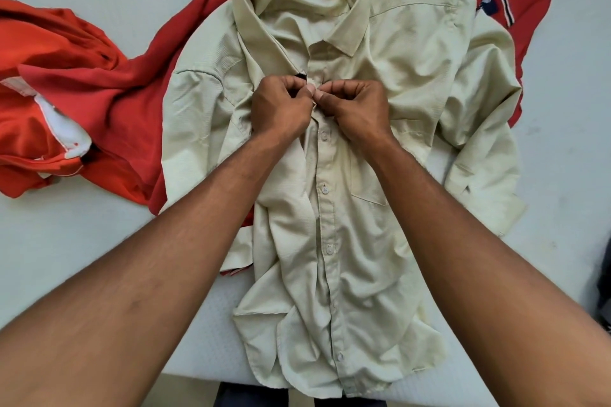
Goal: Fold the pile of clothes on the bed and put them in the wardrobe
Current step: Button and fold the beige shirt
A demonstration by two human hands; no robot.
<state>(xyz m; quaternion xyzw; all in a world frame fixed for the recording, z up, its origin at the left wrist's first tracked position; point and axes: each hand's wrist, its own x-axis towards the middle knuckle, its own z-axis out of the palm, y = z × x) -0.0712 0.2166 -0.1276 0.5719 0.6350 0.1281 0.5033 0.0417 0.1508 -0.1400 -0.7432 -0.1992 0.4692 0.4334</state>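
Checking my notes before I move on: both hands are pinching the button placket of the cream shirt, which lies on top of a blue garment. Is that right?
Not quite. The cream shirt lies on a red garment, not a blue one, as the head view shows. The rest stands: the left hand and right hand both pinch the shirt's button placket.

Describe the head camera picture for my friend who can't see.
The left hand and right hand pinch the button strip of a pale yellow shirt below its collar. It lies face up on a white bed, over a red garment, beside an orange top.
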